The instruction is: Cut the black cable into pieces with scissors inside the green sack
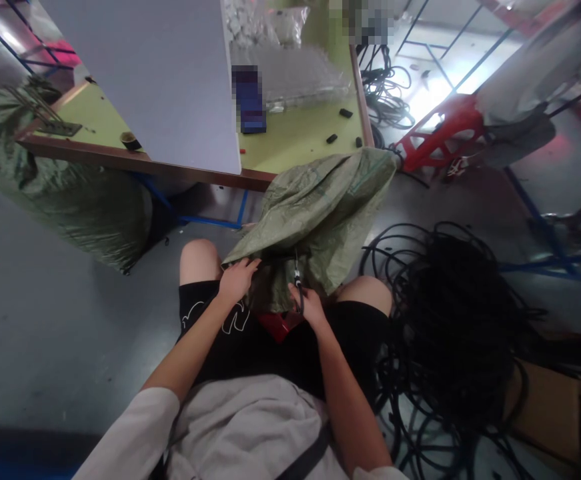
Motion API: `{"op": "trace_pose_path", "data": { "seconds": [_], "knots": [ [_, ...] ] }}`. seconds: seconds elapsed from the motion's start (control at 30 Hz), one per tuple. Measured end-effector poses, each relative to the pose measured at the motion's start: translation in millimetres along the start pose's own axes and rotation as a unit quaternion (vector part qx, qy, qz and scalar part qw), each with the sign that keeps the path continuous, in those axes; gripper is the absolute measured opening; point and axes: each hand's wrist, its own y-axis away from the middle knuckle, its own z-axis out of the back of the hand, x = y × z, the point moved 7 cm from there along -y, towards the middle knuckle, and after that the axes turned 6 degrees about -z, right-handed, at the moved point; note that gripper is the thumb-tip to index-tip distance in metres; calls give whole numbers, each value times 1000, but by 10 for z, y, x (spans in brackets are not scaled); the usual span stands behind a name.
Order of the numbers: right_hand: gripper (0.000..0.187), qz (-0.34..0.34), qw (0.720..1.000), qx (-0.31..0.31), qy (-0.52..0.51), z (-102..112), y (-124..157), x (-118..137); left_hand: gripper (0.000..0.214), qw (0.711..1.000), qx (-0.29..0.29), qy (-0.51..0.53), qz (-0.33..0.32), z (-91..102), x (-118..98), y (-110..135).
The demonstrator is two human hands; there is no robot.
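A green woven sack (320, 207) spreads between my knees, its upper part lying against the table edge and its mouth facing me. My left hand (239, 280) grips the sack's left edge, fingers pressed over the fabric and the thumb hidden. At the near side of the opening, my right hand (307, 305) is closed around a black cable-like piece (299, 283) with a pale, thin tip pointing up into the sack. Its exact kind is too small to make out. The inside of the sack is dark. Below it, a bit of red (277, 327) shows between my thighs.
Ahead stands a yellow-green table (290, 150) with a large white board (170, 80), clear plastic bags (305, 77) and small black pieces (332, 139). Coiled black cable (455, 320) piles up at right beside a cardboard box (545, 407). A full green sack (90, 200) leans at left; a red stool (445, 133) stands back right.
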Motion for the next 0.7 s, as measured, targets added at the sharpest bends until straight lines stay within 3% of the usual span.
{"op": "trace_pose_path", "data": {
  "seconds": [0.2, 0.33, 0.47, 0.6, 0.7],
  "knots": [
    [53, 42, 998, -3, -37, -20, -17, 47, 39, 1000, -5, 6, 5, 4, 10, -1],
    [57, -10, 999, -2, -33, -34, -39, -31, 38, 1000, -6, 4, 2, -5, 11, -3],
    [54, 17, 997, 23, -69, -77, -47, -14, 37, 1000, -10, -10, 0, 4, 11, 0],
    [53, -18, 998, 10, -64, -53, -72, -91, 37, 1000, -17, -13, -3, 24, 11, 10],
    [51, 0, 998, 14, -63, -50, -63, -65, 37, 1000, -18, -7, -2, 25, 16, 15]
  ]
}}
